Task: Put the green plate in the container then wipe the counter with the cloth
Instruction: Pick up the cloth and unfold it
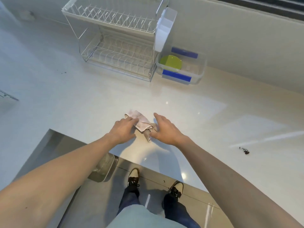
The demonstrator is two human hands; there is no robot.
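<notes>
The green plate lies inside the container, just right of the rack. The cloth lies crumpled on the counter, well in front of the rack. The left hand rests on the cloth with fingers together; the right hand touches its other end, fingers spread.

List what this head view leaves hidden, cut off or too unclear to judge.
- Cloth, head view: its near end lies under the left hand and the right hand, so neither grip can be judged.
- Green plate: its near rim sits behind the container wall and blue clip.
- Dark specks on the counter: too small to identify.
- Dish rack: its top is cut off by the upper edge.
</notes>
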